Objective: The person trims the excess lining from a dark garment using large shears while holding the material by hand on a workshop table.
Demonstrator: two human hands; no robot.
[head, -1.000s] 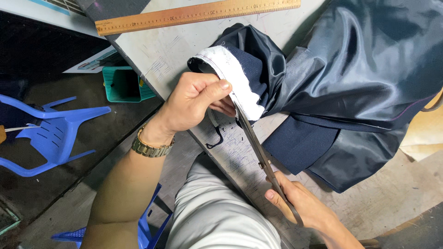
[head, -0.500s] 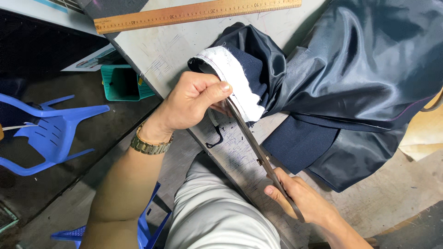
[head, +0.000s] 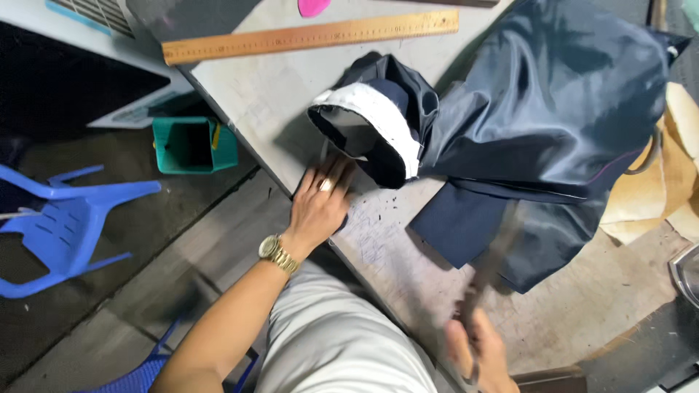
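My left hand (head: 320, 200) lies flat on the grey worktop (head: 255, 94), fingertips just beside the white-lined cuff (head: 378, 120) of the dark navy garment (head: 553, 124). My right hand (head: 477, 353), blurred, has its grip closed on long scissors (head: 491, 262). A wooden ruler (head: 309, 36) lies near the far edge.

navy garment (head: 553, 124) w/ white cuff (head: 378, 120), teal bin (head: 193, 145)
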